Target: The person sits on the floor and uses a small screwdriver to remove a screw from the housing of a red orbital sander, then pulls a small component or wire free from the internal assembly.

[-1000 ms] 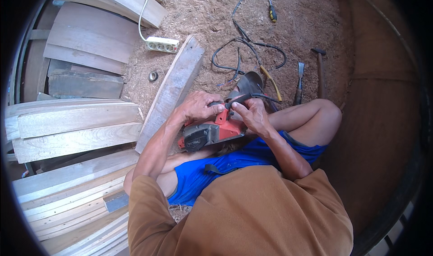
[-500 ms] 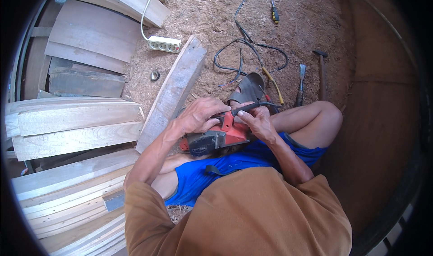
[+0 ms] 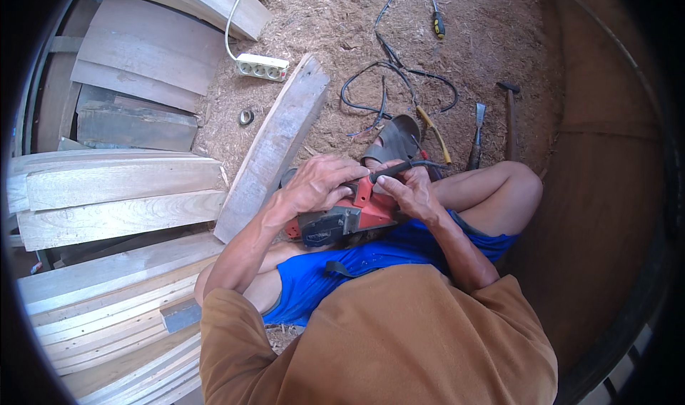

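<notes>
A red and black electric planer (image 3: 374,211) lies in my lap across the blue shorts. My left hand (image 3: 319,182) is curled over its handle, with the thumb and fingers closed near the handle's rear end. From that end sticks out a black rubber cord sleeve (image 3: 390,171). My right hand (image 3: 412,191) pinches this sleeve between thumb and fingers. A dark cord continues to the right past the sleeve. The fingertips partly cover the spot where sleeve and handle meet.
A wooden beam (image 3: 275,148) lies left of my legs, beside a tape roll (image 3: 246,117) and a white power strip (image 3: 262,67). Ahead are a tangled black cable (image 3: 389,64) and a screwdriver (image 3: 438,25). A chisel (image 3: 477,139) and hammer (image 3: 511,123) lie right; stacked boards (image 3: 121,184) stand left.
Almost nothing differs. The view has shifted slightly, and both hands keep their places on the planer and the cord sleeve.
</notes>
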